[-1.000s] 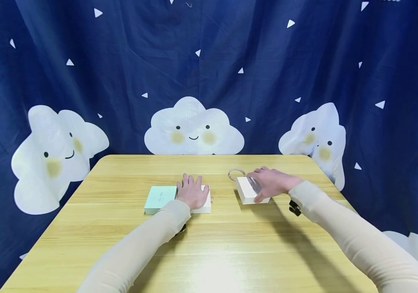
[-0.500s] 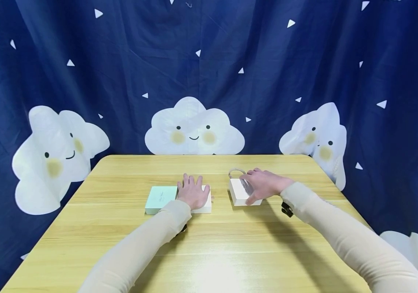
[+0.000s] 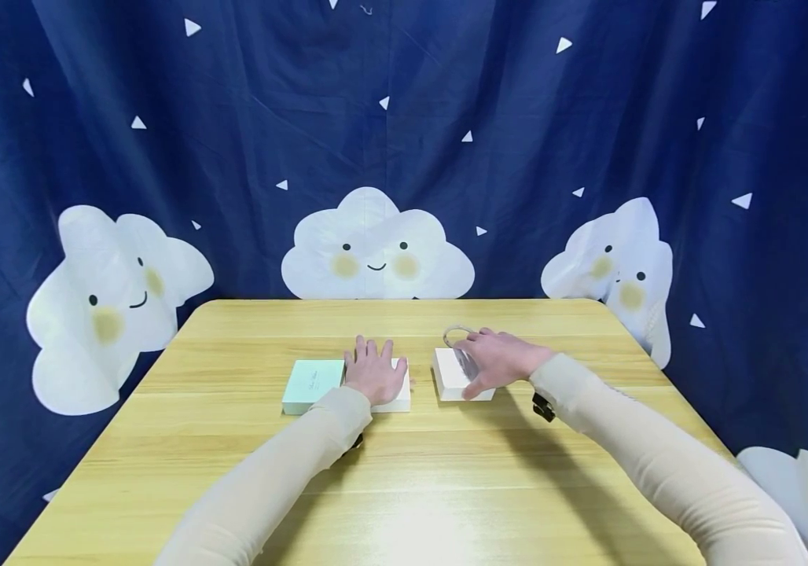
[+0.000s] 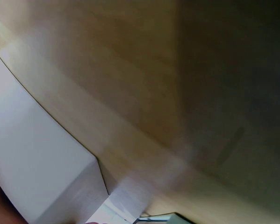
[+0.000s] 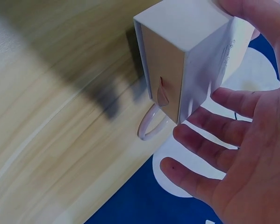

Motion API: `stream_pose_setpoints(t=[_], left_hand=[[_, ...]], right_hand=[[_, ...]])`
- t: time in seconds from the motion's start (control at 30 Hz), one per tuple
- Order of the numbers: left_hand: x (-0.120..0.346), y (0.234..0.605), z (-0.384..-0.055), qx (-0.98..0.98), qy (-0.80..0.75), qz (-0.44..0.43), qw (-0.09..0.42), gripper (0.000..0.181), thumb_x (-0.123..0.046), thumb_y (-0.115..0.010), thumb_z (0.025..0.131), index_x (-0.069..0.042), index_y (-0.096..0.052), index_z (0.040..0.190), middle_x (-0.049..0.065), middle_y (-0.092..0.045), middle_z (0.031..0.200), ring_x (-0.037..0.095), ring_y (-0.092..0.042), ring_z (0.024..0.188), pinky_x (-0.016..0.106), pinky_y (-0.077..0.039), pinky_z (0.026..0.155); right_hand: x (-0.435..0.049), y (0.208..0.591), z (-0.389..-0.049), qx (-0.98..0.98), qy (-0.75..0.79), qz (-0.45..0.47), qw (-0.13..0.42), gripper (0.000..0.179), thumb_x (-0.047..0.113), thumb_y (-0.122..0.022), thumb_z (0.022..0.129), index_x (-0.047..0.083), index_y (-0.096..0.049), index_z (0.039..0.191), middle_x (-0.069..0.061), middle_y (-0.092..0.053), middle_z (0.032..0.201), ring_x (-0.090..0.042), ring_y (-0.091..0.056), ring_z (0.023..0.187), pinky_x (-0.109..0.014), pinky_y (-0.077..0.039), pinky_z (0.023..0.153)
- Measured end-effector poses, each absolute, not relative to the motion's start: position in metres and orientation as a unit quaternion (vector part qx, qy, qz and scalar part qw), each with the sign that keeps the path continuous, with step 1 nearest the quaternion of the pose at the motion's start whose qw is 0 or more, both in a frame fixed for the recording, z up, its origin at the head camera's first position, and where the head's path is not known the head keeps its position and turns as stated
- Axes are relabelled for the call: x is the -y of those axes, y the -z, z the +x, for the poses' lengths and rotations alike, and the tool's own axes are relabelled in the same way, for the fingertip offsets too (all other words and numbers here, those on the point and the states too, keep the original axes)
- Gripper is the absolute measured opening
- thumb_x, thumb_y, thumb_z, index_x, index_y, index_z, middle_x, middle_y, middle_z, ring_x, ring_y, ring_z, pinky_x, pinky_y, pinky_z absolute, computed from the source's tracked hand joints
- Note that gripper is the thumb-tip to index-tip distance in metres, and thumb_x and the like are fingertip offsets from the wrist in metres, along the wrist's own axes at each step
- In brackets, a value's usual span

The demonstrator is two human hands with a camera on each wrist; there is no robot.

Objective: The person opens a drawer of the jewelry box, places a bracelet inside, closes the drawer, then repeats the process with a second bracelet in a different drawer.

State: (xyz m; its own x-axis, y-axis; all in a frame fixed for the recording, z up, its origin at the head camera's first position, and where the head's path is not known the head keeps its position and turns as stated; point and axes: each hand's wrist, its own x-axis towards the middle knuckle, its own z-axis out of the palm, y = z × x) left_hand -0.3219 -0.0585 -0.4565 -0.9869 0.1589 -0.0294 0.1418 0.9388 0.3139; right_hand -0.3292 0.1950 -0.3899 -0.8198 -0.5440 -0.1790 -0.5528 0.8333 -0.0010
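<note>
My left hand rests with spread fingers on a flat white box, covering most of its top. Against that box's left side sits a mint-green box with small script on its lid. To the right, my right hand holds a second white box between thumb and fingertips, thumb along the near edge. In the right wrist view this box shows a beige side with a small ribbon tab; its face by my fingers bears fine lettering.
A pale bangle lies on the wooden table just behind the right-hand box, partly covered by it and my hand. Beyond the table's far edge hangs a dark blue curtain with smiling clouds.
My right hand has moved left and slightly nearer with its white box, which now overlaps the front of the bangle. The left hand stays in place on the other white box.
</note>
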Motion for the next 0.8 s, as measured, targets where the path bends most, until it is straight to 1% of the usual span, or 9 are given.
stream_pose_setpoints(t=[0.1, 0.23, 0.37, 0.5, 0.8], left_hand=[[0.058, 0.458, -0.323, -0.984, -0.157, 0.077, 0.024, 0.065, -0.051, -0.023, 0.106, -0.015, -0.027, 0.161, 0.025, -0.022, 0.164, 0.045, -0.002, 0.154, 0.067, -0.007, 0.12], [0.058, 0.459, -0.325, -0.985, -0.149, 0.075, 0.032, 0.065, -0.051, -0.022, 0.107, -0.017, -0.025, 0.161, 0.024, -0.02, 0.165, 0.044, 0.0, 0.155, 0.067, -0.007, 0.12], [0.058, 0.458, -0.324, -0.985, -0.152, 0.077, 0.032, 0.065, -0.051, -0.023, 0.106, -0.016, -0.026, 0.161, 0.025, -0.021, 0.164, 0.045, -0.001, 0.154, 0.068, -0.008, 0.12], [0.058, 0.455, -0.321, -0.984, -0.155, 0.078, 0.029, 0.065, -0.051, -0.024, 0.106, -0.015, -0.027, 0.161, 0.026, -0.021, 0.164, 0.046, -0.002, 0.154, 0.068, -0.008, 0.12], [0.058, 0.449, -0.316, -0.986, -0.145, 0.084, 0.022, 0.067, -0.051, -0.018, 0.106, -0.013, -0.028, 0.16, 0.026, -0.024, 0.163, 0.047, -0.006, 0.154, 0.068, -0.011, 0.12]], right_hand=[[-0.192, 0.391, -0.33, -0.953, -0.03, -0.289, 0.083, 0.099, 0.065, -0.08, 0.07, 0.016, -0.047, 0.15, -0.008, -0.056, 0.141, -0.027, -0.052, 0.119, -0.052, -0.047, 0.1], [-0.189, 0.393, -0.33, -0.954, -0.031, -0.287, 0.085, 0.103, 0.066, -0.08, 0.07, 0.014, -0.045, 0.152, -0.011, -0.054, 0.144, -0.028, -0.052, 0.122, -0.055, -0.045, 0.103], [-0.184, 0.395, -0.33, -0.954, -0.034, -0.285, 0.087, 0.105, 0.068, -0.08, 0.069, 0.014, -0.044, 0.152, -0.01, -0.054, 0.144, -0.028, -0.052, 0.122, -0.053, -0.046, 0.102], [-0.181, 0.396, -0.33, -0.953, -0.039, -0.29, 0.08, 0.103, 0.069, -0.08, 0.069, 0.015, -0.047, 0.15, -0.008, -0.056, 0.141, -0.027, -0.053, 0.121, -0.053, -0.047, 0.101], [-0.173, 0.397, -0.328, -0.951, -0.053, -0.299, 0.064, 0.095, 0.068, -0.081, 0.067, 0.017, -0.053, 0.143, -0.005, -0.061, 0.13, -0.023, -0.054, 0.115, -0.049, -0.049, 0.094]])
